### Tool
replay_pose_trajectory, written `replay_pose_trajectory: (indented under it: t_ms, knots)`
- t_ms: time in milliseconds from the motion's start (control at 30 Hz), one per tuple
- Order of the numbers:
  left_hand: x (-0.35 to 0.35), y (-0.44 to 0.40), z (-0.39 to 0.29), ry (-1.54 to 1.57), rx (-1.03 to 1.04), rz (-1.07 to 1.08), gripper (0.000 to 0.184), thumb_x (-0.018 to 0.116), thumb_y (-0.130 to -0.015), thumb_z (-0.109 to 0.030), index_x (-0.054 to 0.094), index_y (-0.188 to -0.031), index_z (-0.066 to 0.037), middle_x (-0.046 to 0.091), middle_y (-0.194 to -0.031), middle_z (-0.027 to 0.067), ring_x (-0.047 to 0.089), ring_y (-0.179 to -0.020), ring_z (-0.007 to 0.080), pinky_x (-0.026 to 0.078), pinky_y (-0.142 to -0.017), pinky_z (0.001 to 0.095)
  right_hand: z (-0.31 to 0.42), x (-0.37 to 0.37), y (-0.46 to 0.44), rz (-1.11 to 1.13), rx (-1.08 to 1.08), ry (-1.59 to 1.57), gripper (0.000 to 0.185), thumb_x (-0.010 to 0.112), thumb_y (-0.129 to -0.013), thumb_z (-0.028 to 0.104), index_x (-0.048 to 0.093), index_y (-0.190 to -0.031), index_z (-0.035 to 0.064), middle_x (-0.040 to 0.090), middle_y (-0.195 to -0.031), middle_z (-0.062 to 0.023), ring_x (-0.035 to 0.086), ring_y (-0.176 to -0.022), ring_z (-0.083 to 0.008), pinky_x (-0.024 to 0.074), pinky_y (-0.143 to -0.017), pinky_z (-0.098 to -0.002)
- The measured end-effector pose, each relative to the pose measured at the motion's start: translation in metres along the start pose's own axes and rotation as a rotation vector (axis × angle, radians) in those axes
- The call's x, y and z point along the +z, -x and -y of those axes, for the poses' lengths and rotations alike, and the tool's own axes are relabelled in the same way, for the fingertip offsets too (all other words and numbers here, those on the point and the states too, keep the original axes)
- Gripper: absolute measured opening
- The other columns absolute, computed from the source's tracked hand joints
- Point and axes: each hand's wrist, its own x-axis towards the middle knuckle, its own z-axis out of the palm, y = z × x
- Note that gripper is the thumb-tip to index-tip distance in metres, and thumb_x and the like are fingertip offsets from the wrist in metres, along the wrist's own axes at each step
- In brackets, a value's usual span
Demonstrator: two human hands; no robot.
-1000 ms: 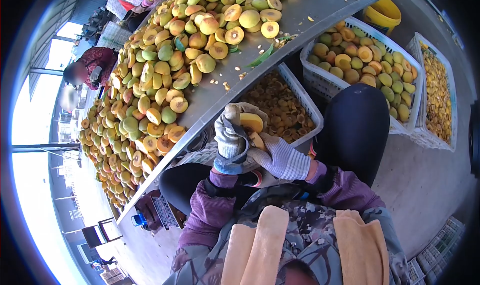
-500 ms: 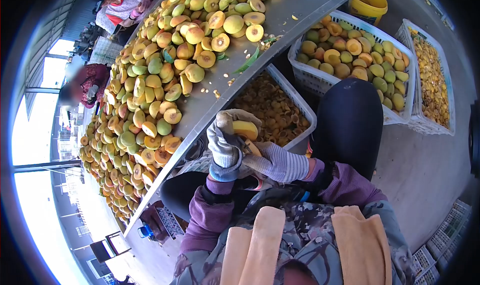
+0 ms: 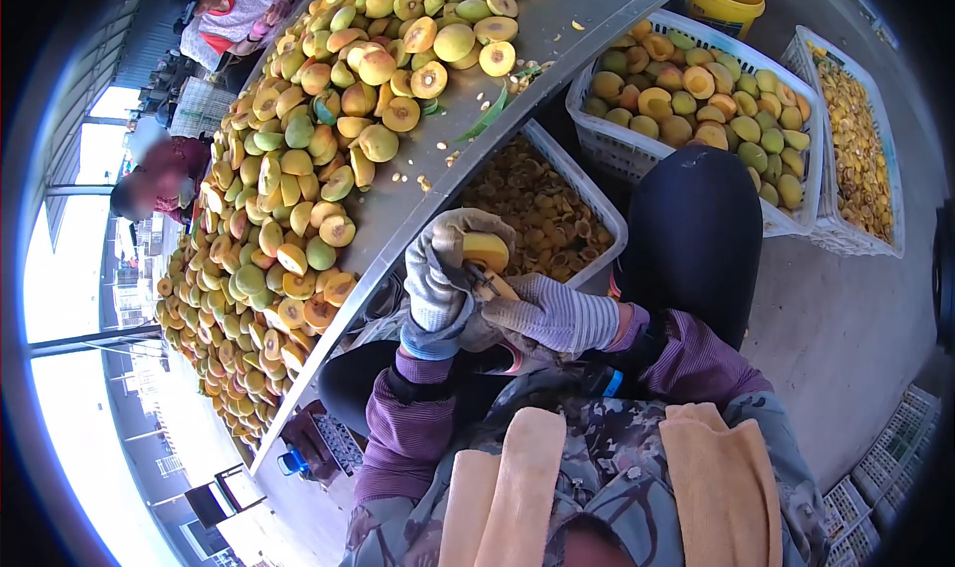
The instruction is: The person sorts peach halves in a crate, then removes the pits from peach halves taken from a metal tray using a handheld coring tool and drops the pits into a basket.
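Note:
My left hand point(image 3: 443, 274), in a grey knit glove, is closed around a yellow-orange fruit piece point(image 3: 485, 250) whose cut side faces my other hand. Right beside it, my right hand point(image 3: 557, 313), in a striped glove, pinches a small tan object point(image 3: 497, 286) against the fruit; whether that is a tool handle or fruit is unclear. Both hands meet above my lap, just off the metal table's edge. Beyond them lies a crate of brownish fruit pieces point(image 3: 537, 209), partly under the table. Halved and whole fruit point(image 3: 298, 169) are heaped on the metal table point(image 3: 398, 204).
A white crate of fruit halves point(image 3: 696, 99) stands beyond my raised knee point(image 3: 696, 229). Right of it is a crate of thin yellow pieces point(image 3: 856, 139); a yellow bucket point(image 3: 726, 0) sits behind. Two people are across the table at the upper left.
The view has shifted, so the table and crates appear further left and up. My hands stay together on the fruit, with slight changes in finger position.

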Motion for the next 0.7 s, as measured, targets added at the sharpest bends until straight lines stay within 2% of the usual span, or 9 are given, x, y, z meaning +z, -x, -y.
replay_pose_trajectory:
  t_ms: [67,100,200,233,333,400,433,667,700]
  knots:
    - [-0.004,-0.002,0.000,0.168,-0.152,0.045,0.078,0.050,-0.084,-0.071,0.061,-0.097,0.005,0.067,-0.086,0.0171,0.066,-0.078,0.0242,0.053,-0.067,0.0323,0.006,0.001,0.000,0.007,0.014,-0.055,0.030,0.055,-0.097,0.037,0.060,-0.096,0.0070,0.054,-0.061,0.0006,0.051,-0.051,-0.0067,0.0387,-0.045,-0.0225]
    - [-0.010,-0.004,0.001,0.223,-0.156,0.129,0.076,0.054,-0.081,-0.070,0.060,-0.099,0.004,0.066,-0.087,0.0185,0.065,-0.080,0.0256,0.053,-0.069,0.0341,0.010,0.002,0.004,0.005,0.038,-0.068,0.030,0.055,-0.097,0.037,0.060,-0.096,0.0069,0.054,-0.060,0.0008,0.050,-0.049,-0.0066,0.0383,-0.044,-0.0224]
    - [-0.019,-0.003,0.011,0.217,-0.120,0.193,0.068,0.046,-0.091,-0.060,0.062,-0.098,0.006,0.066,-0.088,0.0158,0.064,-0.076,0.0214,0.052,-0.069,0.0319,0.010,0.006,0.004,0.031,0.070,-0.069,0.029,0.055,-0.097,0.036,0.059,-0.094,0.0072,0.052,-0.058,0.0014,0.050,-0.047,-0.0070,0.0376,-0.042,-0.0225]
    - [-0.019,-0.001,0.016,0.263,-0.093,0.157,0.068,0.047,-0.090,-0.062,0.062,-0.097,0.004,0.066,-0.088,0.0160,0.063,-0.075,0.0223,0.052,-0.067,0.0325,0.008,0.005,0.003,0.044,0.074,-0.059,0.029,0.055,-0.097,0.036,0.059,-0.093,0.0074,0.052,-0.057,0.0016,0.049,-0.046,-0.0073,0.0375,-0.042,-0.0226]
    - [-0.002,0.003,0.029,0.480,-0.044,0.035,0.066,0.050,-0.088,-0.065,0.061,-0.094,0.000,0.065,-0.085,0.0164,0.063,-0.072,0.0248,0.051,-0.062,0.0341,0.002,0.014,-0.002,-0.060,-0.091,0.061,0.031,0.054,-0.098,0.036,0.058,-0.087,0.0076,0.050,-0.055,0.0021,0.049,-0.045,-0.0079,0.0370,-0.041,-0.0232]
    - [0.013,0.003,0.031,0.722,-0.057,-0.075,0.065,0.050,-0.087,-0.067,0.060,-0.092,-0.003,0.064,-0.083,0.0164,0.062,-0.070,0.0262,0.050,-0.058,0.0349,0.011,0.014,0.000,-0.032,0.017,0.011,0.033,0.054,-0.098,0.036,0.057,-0.082,0.0072,0.050,-0.054,0.0012,0.049,-0.044,-0.0086,0.0379,-0.040,-0.0237]
    - [0.018,0.004,0.028,0.712,-0.068,-0.125,0.063,0.048,-0.088,-0.068,0.059,-0.088,-0.006,0.063,-0.080,0.0158,0.061,-0.068,0.0260,0.049,-0.055,0.0348,0.016,0.013,0.002,-0.019,0.069,-0.014,0.034,0.053,-0.098,0.036,0.056,-0.080,0.0070,0.049,-0.054,0.0008,0.049,-0.043,-0.0089,0.0383,-0.039,-0.0239]
    - [0.015,-0.001,0.024,0.929,-0.172,0.155,0.063,0.040,-0.092,-0.066,0.059,-0.088,-0.006,0.062,-0.081,0.0159,0.061,-0.067,0.0265,0.051,-0.059,0.0357,0.019,0.002,0.009,0.145,0.186,-0.192,0.040,0.054,-0.097,0.040,0.053,-0.077,0.0056,0.050,-0.053,-0.0027,0.046,-0.038,-0.0109,0.0389,-0.035,-0.0245]
    - [0.017,-0.001,0.017,0.919,-0.213,0.094,0.060,0.042,-0.093,-0.063,0.059,-0.094,-0.006,0.062,-0.085,0.0148,0.061,-0.073,0.0275,0.051,-0.061,0.0345,0.021,0.000,0.010,0.139,0.183,-0.166,0.040,0.053,-0.097,0.040,0.054,-0.077,0.0056,0.050,-0.053,-0.0026,0.046,-0.038,-0.0108,0.0386,-0.035,-0.0244]
